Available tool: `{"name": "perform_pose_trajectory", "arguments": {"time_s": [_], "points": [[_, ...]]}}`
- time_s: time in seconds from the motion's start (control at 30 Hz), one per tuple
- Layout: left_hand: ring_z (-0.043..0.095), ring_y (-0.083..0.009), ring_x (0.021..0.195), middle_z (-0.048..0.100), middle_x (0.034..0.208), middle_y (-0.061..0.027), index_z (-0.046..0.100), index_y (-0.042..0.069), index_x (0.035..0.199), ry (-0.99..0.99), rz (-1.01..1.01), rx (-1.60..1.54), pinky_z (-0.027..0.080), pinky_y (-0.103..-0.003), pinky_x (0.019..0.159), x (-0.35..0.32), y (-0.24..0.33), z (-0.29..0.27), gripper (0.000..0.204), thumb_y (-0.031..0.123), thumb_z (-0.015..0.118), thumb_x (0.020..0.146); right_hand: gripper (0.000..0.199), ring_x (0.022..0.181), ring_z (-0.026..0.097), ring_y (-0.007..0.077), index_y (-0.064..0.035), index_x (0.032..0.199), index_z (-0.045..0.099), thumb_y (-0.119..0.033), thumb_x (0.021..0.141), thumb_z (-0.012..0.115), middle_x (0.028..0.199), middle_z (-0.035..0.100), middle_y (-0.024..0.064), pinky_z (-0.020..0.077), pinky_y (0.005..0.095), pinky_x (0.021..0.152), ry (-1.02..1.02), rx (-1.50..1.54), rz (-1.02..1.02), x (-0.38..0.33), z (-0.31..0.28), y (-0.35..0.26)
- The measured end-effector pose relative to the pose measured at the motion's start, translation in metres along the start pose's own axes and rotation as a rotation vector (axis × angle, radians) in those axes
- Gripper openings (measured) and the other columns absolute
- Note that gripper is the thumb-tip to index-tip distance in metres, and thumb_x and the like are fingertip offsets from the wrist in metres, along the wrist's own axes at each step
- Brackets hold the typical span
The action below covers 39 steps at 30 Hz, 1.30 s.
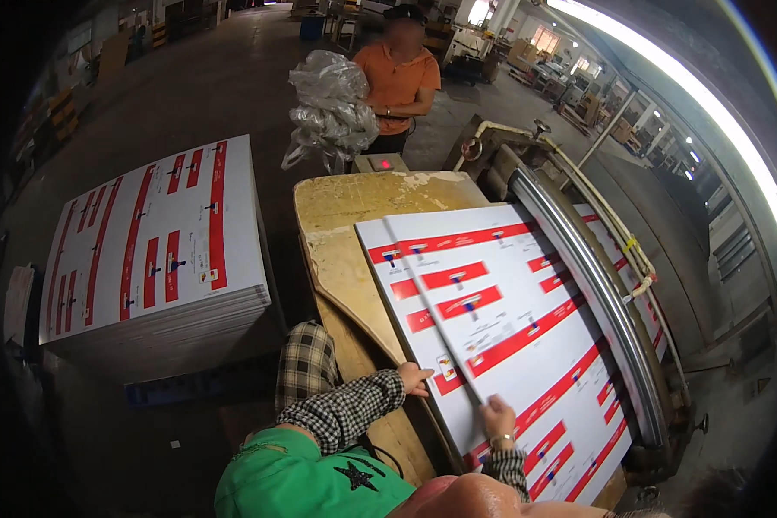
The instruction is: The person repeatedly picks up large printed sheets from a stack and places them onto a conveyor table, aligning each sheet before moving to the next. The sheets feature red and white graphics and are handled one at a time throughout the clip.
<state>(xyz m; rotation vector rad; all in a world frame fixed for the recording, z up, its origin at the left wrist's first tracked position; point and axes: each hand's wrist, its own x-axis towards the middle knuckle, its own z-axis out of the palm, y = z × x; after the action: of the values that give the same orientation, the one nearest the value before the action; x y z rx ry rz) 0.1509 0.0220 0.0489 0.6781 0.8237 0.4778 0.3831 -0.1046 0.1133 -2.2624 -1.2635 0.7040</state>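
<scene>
A large white printed sheet (540, 363) with red bands lies slantwise on the worn yellow table, its far side reaching under a shiny metal roller (591, 302). My right hand (498, 420) is closed around the near end of a long thin stick (432, 306), which crosses the sheet close to its left edge and looks slightly blurred. At that left edge, my left hand (414, 379) has its index finger stretched out against the sheet; its other fingers are partly hidden.
To the left stands a tall stack of similar printed sheets (155, 233). Beyond the yellow table (345, 203), a person in an orange shirt (397, 73) holds crumpled clear plastic (332, 108). A control box (380, 163) with a red light sits at the table's far edge. Pipes (578, 168) run along the roller machine.
</scene>
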Motion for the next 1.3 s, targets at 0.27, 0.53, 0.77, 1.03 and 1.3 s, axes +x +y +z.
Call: {"name": "perform_pose_trajectory", "arguments": {"time_s": [0.27, 0.53, 0.77, 1.03, 1.3], "points": [[0.061, -0.0253, 0.094, 0.057, 0.114, -0.0148, 0.044, -0.003, 0.121, -0.008, -0.015, 0.09, 0.053, -0.037, 0.074, 0.006, -0.002, -0.004, 0.04, 0.017, 0.053, 0.088, 0.088, 0.123, 0.031, 0.0422, 0.0031, 0.128, 0.037, -0.038, 0.061, 0.076, 0.132, 0.033, 0.0298, 0.0319, 0.0421, 0.099, -0.102, -0.477, -0.371, -0.046, 0.032, -0.033], [0.058, -0.0116, 0.082, 0.061, 0.106, -0.0023, 0.053, 0.007, 0.116, -0.234, 0.004, 0.03, 0.05, -0.027, 0.066, 0.002, -0.002, -0.013, 0.037, 0.007, 0.059, 0.08, 0.078, 0.117, 0.039, 0.0415, 0.0048, 0.12, 0.042, -0.034, 0.06, 0.075, 0.118, 0.045, 0.0291, 0.0347, 0.039, 0.097, -0.236, -0.3, -0.399, -0.031, 0.018, -0.006], [0.058, -0.0164, 0.071, 0.062, 0.092, -0.011, 0.056, -0.004, 0.099, -0.202, -0.059, -0.024, 0.05, -0.029, 0.066, -0.011, 0.016, -0.009, 0.026, 0.007, 0.064, 0.076, 0.049, 0.092, 0.05, 0.0323, 0.0024, 0.097, 0.053, -0.03, 0.063, 0.068, 0.092, 0.051, 0.0179, 0.0434, 0.0367, 0.081, -0.235, -0.139, -0.387, -0.035, 0.005, -0.02], [0.061, -0.0216, 0.078, 0.061, 0.087, -0.0144, 0.055, -0.009, 0.088, -0.094, -0.065, -0.028, 0.054, -0.033, 0.066, -0.019, 0.017, 0.006, 0.012, -0.003, 0.053, 0.078, 0.034, 0.088, 0.061, 0.0273, 0.0015, 0.1, 0.06, -0.022, 0.077, 0.056, 0.095, 0.062, 0.0196, 0.047, 0.0343, 0.077, -0.252, 0.071, -0.266, -0.042, -0.025, -0.02], [0.054, -0.0181, 0.065, 0.055, 0.093, -0.021, 0.05, -0.012, 0.102, 0.386, -0.174, 0.224, 0.043, -0.033, 0.055, 0.011, -0.009, -0.017, 0.028, 0.007, 0.044, 0.082, 0.031, 0.094, 0.062, 0.0206, 0.0003, 0.105, 0.061, -0.015, 0.078, 0.057, 0.101, 0.063, 0.0183, 0.0478, 0.0273, 0.083, -0.121, 0.146, -0.286, -0.065, -0.03, -0.041]]}}
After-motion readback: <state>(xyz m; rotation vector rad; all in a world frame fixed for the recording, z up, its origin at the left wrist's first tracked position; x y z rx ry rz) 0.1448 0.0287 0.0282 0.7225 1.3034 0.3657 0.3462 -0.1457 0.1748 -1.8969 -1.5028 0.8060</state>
